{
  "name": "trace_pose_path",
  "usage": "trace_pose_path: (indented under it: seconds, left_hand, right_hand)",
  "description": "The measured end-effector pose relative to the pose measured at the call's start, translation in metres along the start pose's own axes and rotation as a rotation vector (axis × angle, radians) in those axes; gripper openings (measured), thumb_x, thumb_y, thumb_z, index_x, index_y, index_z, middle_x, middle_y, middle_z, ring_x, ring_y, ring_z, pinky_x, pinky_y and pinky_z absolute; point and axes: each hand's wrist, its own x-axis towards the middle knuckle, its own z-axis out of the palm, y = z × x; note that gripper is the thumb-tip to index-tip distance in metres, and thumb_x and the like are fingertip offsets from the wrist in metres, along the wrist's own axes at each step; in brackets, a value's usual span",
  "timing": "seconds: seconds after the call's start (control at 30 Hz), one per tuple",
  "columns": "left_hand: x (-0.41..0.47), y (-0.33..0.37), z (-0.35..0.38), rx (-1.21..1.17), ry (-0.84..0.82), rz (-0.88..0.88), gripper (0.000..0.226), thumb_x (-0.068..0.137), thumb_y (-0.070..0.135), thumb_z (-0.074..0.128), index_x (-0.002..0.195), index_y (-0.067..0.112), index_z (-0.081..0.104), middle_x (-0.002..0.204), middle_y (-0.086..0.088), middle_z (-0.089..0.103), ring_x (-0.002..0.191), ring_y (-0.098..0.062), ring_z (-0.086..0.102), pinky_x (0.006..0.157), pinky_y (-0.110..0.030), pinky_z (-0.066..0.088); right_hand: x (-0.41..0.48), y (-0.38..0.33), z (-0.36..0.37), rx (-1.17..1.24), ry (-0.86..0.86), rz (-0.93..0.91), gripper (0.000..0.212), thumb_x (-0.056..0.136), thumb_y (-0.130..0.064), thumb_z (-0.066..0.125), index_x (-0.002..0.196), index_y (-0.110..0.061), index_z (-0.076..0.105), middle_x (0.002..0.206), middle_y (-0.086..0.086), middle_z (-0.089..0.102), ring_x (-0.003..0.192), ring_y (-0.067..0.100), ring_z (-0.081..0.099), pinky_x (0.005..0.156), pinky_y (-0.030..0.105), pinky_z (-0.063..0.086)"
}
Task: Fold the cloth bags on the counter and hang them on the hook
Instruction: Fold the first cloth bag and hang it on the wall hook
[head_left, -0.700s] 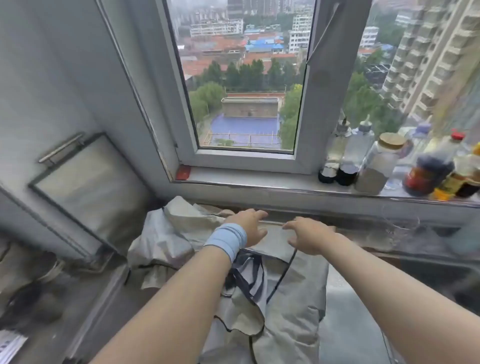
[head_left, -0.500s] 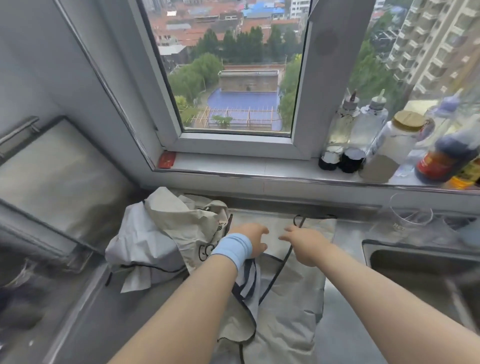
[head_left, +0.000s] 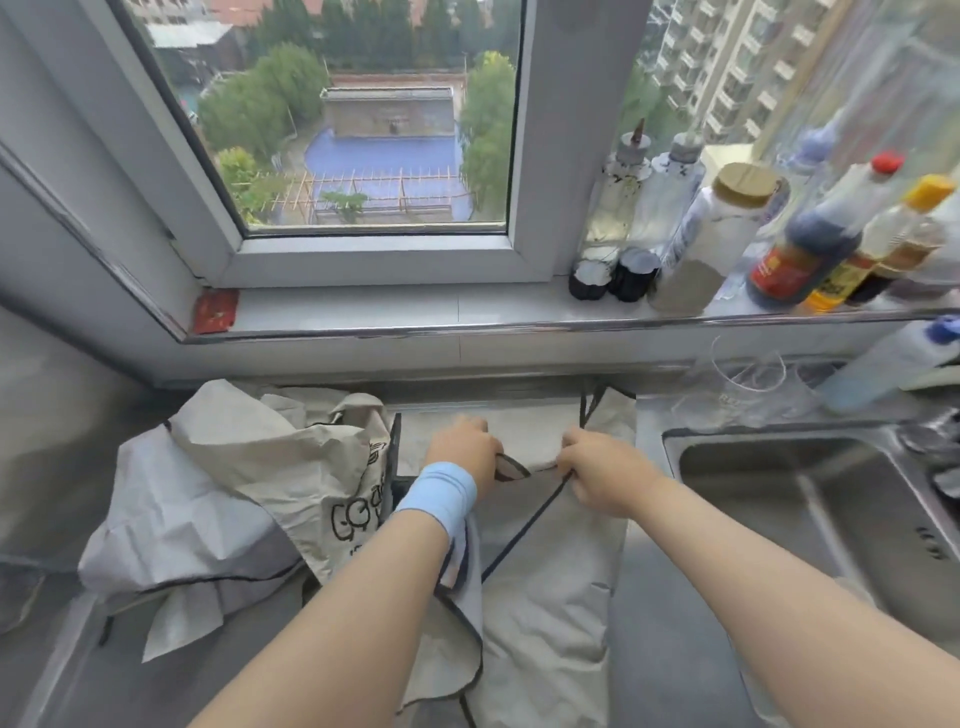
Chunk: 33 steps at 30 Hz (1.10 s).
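Your left hand (head_left: 462, 452) and your right hand (head_left: 602, 467) are both curled tight on the flat bag (head_left: 545, 623). They pinch up a ridge of cloth across its middle. That bag lies on the counter (head_left: 675, 597) right in front of you. Its far end is up by the back wall and its near end comes toward you. A dark strap (head_left: 524, 527) runs out from under your right hand and down over the cloth.

It looks like you are making the first fold. To do it well, move both hands the same way at the same speed, so the ridge stays straight. Line up the side edges before you press down. Tuck the strap inside the fold (a loose strap would make a lump). Then rub the crease flat with your palm.

Watch the heap of other bags (head_left: 234, 493) just beside your left arm, and try not to drag it along. The sink (head_left: 805, 493) is near on your right, so keep the cloth out of it. No hook shows from here, so you will need to find it once the folding is done.
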Motion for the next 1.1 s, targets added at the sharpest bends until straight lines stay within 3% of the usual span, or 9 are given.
trace_pose_path:
  seconds: [0.13,0.27,0.43,0.53,0.67,0.73,0.8,0.93,1.1]
  left_hand:
    - [-0.002,-0.016,-0.054,-0.093,0.052,-0.146,0.029,0.092,0.023,0.047,0.11,0.028,0.068,0.112,-0.001,0.062,0.101,-0.026,0.06,0.079,-0.034,0.05]
    - [-0.001,-0.016,-0.098,-0.167,0.069,-0.198,0.03,0.089,0.032,0.046,0.107,0.027,0.07,0.097,-0.001,0.069,0.082,-0.027,0.063,0.075,-0.033,0.053]
    - [0.001,-0.003,-0.119,-0.117,0.068,-0.108,0.03,0.087,0.025,0.041,0.097,0.028,0.069,0.086,0.004,0.068,0.078,-0.023,0.063,0.065,-0.027,0.049]
    - [0.004,-0.005,-0.127,-0.16,-0.038,-0.025,0.027,0.091,0.026,0.041,0.097,0.029,0.067,0.083,0.007,0.073,0.074,-0.02,0.07,0.073,-0.03,0.056]
    - [0.015,-0.015,-0.133,-0.273,0.065,-0.003,0.029,0.094,0.023,0.045,0.118,0.032,0.061,0.106,0.002,0.07,0.092,-0.022,0.065,0.082,-0.033,0.053]
    - [0.02,-0.019,-0.128,-0.399,0.129,-0.008,0.054,0.094,0.023,0.049,0.144,0.039,0.035,0.129,0.001,0.061,0.109,-0.025,0.059,0.094,-0.038,0.049]
    - [0.016,-0.016,-0.12,-0.499,0.16,-0.011,0.075,0.093,0.017,0.052,0.151,0.04,0.012,0.139,0.002,0.053,0.121,-0.026,0.054,0.102,-0.042,0.044]
    - [-0.007,0.0,-0.082,-0.453,0.221,-0.041,0.058,0.09,0.012,0.051,0.141,0.033,0.032,0.135,0.004,0.05,0.123,-0.021,0.05,0.101,-0.043,0.045]
    - [-0.051,0.015,-0.041,-0.354,-0.011,-0.102,0.026,0.093,0.02,0.046,0.118,0.026,0.05,0.116,0.005,0.058,0.102,-0.021,0.058,0.088,-0.036,0.048]
  right_hand:
    - [-0.033,-0.002,-0.031,-0.145,-0.075,0.153,0.019,0.077,-0.009,0.048,0.084,-0.013,0.065,0.094,0.003,0.06,0.087,0.027,0.058,0.07,0.035,0.051]
    - [-0.066,0.0,-0.055,-0.32,-0.337,0.461,0.037,0.085,-0.015,0.046,0.12,-0.014,0.06,0.12,0.007,0.063,0.108,0.027,0.061,0.087,0.033,0.049]
    - [-0.048,-0.014,-0.071,-0.036,0.146,0.513,0.051,0.088,-0.029,0.054,0.134,-0.019,0.035,0.107,0.006,0.066,0.089,0.03,0.061,0.072,0.036,0.047]
    - [-0.016,-0.032,-0.068,0.139,0.109,0.447,0.091,0.087,-0.04,0.062,0.154,-0.035,-0.001,0.1,0.006,0.066,0.087,0.03,0.062,0.069,0.036,0.047]
    - [0.029,-0.029,-0.077,0.422,0.295,0.451,0.018,0.096,-0.035,0.048,0.102,-0.025,0.061,0.098,0.004,0.069,0.097,0.031,0.062,0.072,0.037,0.049]
    - [0.043,-0.02,-0.085,0.574,0.391,0.466,0.02,0.097,-0.03,0.046,0.095,-0.021,0.063,0.1,0.006,0.068,0.101,0.032,0.062,0.072,0.035,0.046]
    - [0.05,-0.01,-0.088,0.674,0.354,0.466,0.041,0.096,-0.026,0.051,0.137,-0.019,0.049,0.127,0.012,0.061,0.12,0.033,0.055,0.089,0.038,0.047]
    - [0.033,-0.013,-0.065,0.64,0.193,0.378,0.092,0.091,-0.011,0.055,0.157,-0.025,-0.008,0.139,0.018,0.052,0.112,0.034,0.058,0.09,0.039,0.049]
    - [0.007,-0.038,-0.008,0.471,0.205,0.168,0.054,0.087,-0.007,0.05,0.139,-0.022,0.047,0.138,0.006,0.051,0.124,0.027,0.051,0.098,0.038,0.045]
